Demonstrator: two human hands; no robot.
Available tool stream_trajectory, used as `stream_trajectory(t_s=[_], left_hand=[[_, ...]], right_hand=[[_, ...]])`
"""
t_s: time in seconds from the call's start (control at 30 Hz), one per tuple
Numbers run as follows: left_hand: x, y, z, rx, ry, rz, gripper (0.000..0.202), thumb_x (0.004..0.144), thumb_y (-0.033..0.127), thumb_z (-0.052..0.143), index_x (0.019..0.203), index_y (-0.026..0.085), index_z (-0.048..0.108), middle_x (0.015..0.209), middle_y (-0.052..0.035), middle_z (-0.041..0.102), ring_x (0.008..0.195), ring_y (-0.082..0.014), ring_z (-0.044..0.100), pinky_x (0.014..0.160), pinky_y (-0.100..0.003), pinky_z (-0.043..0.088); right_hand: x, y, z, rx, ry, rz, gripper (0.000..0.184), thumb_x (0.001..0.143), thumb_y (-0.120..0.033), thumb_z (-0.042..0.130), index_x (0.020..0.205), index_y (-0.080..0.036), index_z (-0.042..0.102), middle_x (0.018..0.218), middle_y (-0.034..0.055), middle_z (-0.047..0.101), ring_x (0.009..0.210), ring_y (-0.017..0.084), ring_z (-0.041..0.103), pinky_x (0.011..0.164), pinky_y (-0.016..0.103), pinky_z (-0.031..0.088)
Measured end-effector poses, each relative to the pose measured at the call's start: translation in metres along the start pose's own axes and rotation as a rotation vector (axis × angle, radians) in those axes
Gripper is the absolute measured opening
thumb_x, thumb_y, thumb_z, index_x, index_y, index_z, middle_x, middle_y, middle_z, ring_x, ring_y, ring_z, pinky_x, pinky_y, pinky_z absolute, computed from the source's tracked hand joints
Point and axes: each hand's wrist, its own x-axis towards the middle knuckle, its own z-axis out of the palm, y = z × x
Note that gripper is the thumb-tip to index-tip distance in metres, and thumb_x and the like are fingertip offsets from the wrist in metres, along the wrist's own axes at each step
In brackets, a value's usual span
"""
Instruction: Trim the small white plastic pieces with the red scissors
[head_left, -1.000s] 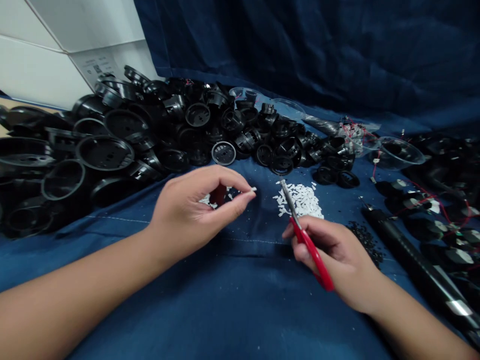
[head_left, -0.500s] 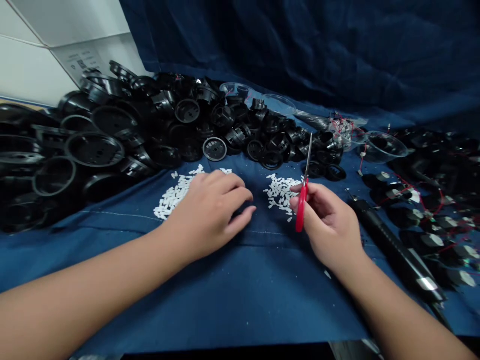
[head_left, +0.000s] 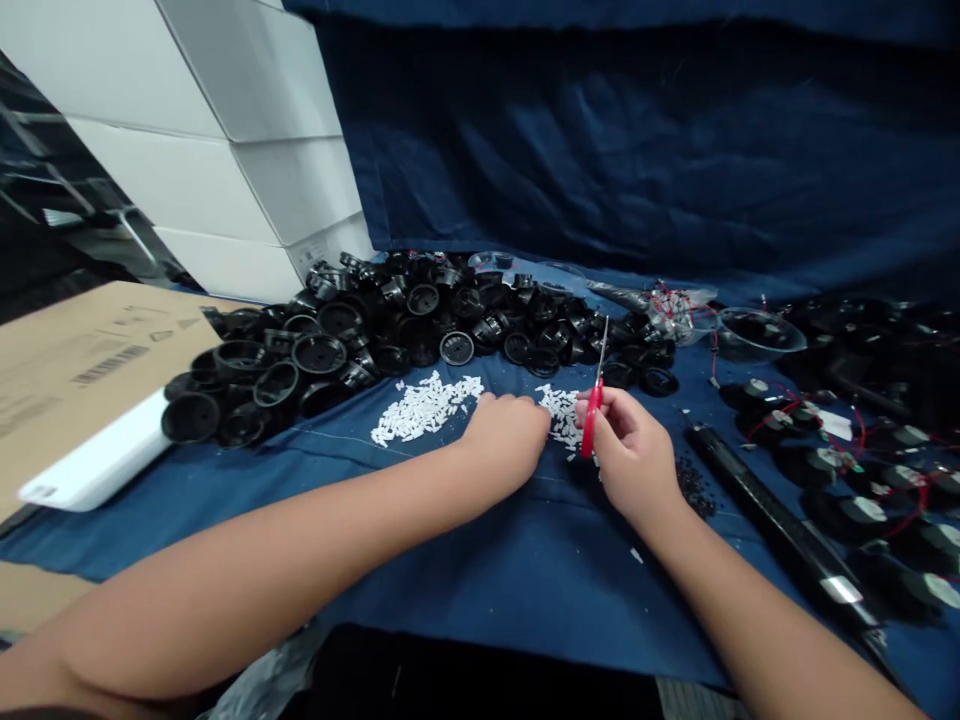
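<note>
Right hand [head_left: 630, 450]: grip clamped on red-handled scissors [head_left: 592, 420], blades closed and pointing up, centre right of frame. Left hand [head_left: 506, 435]: fingers curled downward, grip state hidden, cannot tell whether holding anything. Small white plastic pieces [head_left: 559, 415] in a loose pile between both hands, touching left fingertips. Second white pile [head_left: 424, 408] just left of left hand, on blue cloth [head_left: 465, 590]. Heap of black plastic rings [head_left: 337, 345] behind, centre left. Black granules [head_left: 694, 487] just beside right hand.
</note>
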Motion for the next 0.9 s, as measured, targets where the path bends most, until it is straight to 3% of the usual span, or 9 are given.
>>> stream_trajectory(t_s=[0.1,0.23,0.4,0.47,0.53,0.63,0.73,0.9], left_hand=[[0.0,0.003,0.002,0.01,-0.021,0.038,0.014,0.094,0.01,0.058,0.096,0.013,0.072,0.097,-0.012,0.072,0.095,-0.0346,0.072,0.085,-0.051,0.057],[0.002,0.0,0.009,-0.014,-0.003,0.111,0.016,0.094,0.017,0.063,0.107,0.01,0.069,0.099,-0.0135,0.072,0.088,-0.034,0.072,0.075,-0.045,0.057],[-0.013,-0.031,0.006,-0.12,0.099,0.168,0.008,0.093,0.021,0.064,0.099,0.017,0.067,0.095,-0.0061,0.071,0.083,-0.0251,0.071,0.069,-0.034,0.053],[-0.025,-0.05,0.003,-0.227,0.191,0.156,0.004,0.095,0.022,0.062,0.096,0.02,0.065,0.089,-0.0009,0.07,0.079,-0.018,0.068,0.069,-0.029,0.051],[-0.036,-0.067,0.004,-0.435,0.359,0.111,0.005,0.096,0.023,0.06,0.093,0.021,0.065,0.079,0.0026,0.067,0.068,-0.0128,0.062,0.065,-0.025,0.048],[-0.043,-0.082,0.011,-0.814,0.593,0.021,0.012,0.098,0.028,0.06,0.091,0.02,0.064,0.077,0.0011,0.068,0.067,-0.0126,0.062,0.062,-0.025,0.047],[-0.044,-0.083,0.018,-0.966,0.629,0.016,0.012,0.101,0.03,0.062,0.097,0.019,0.065,0.088,-0.0023,0.073,0.078,-0.0139,0.067,0.065,-0.024,0.05],[-0.049,-0.08,0.021,-0.93,0.699,0.016,0.004,0.101,0.022,0.064,0.104,0.02,0.065,0.089,-0.0003,0.071,0.075,-0.011,0.066,0.067,-0.023,0.052]], right_hand=[[-0.002,0.0,-0.001,-0.018,-0.006,-0.006,0.034,0.097,-0.051,0.066,0.109,-0.019,0.072,0.081,0.0004,0.067,0.069,0.016,0.057,0.061,0.027,0.044],[-0.002,0.004,-0.001,-0.048,-0.023,-0.02,0.028,0.097,-0.045,0.066,0.11,-0.021,0.073,0.075,-0.0024,0.061,0.069,0.015,0.055,0.062,0.027,0.043],[-0.003,0.0,0.0,-0.049,-0.076,-0.039,0.026,0.099,-0.046,0.065,0.101,-0.02,0.07,0.08,-0.0008,0.063,0.07,0.015,0.055,0.063,0.027,0.044],[-0.005,-0.002,0.002,-0.019,-0.133,-0.038,0.03,0.1,-0.049,0.062,0.095,-0.02,0.067,0.081,0.0004,0.063,0.069,0.014,0.055,0.063,0.026,0.044],[-0.008,-0.002,0.003,0.025,-0.195,-0.035,0.032,0.101,-0.052,0.061,0.098,-0.02,0.066,0.08,0.0006,0.062,0.067,0.014,0.053,0.06,0.025,0.042],[-0.014,0.0,0.005,0.075,-0.289,-0.016,0.035,0.1,-0.054,0.063,0.108,-0.021,0.065,0.079,-0.0007,0.058,0.062,0.012,0.049,0.056,0.024,0.04],[-0.019,-0.001,0.005,0.064,-0.41,0.016,0.032,0.1,-0.052,0.064,0.107,-0.021,0.063,0.077,-0.0012,0.057,0.061,0.012,0.047,0.056,0.026,0.039],[-0.022,-0.011,0.009,-0.018,-0.62,0.053,0.022,0.095,-0.039,0.072,0.093,-0.02,0.06,0.076,-0.002,0.057,0.063,0.012,0.046,0.057,0.026,0.035]])
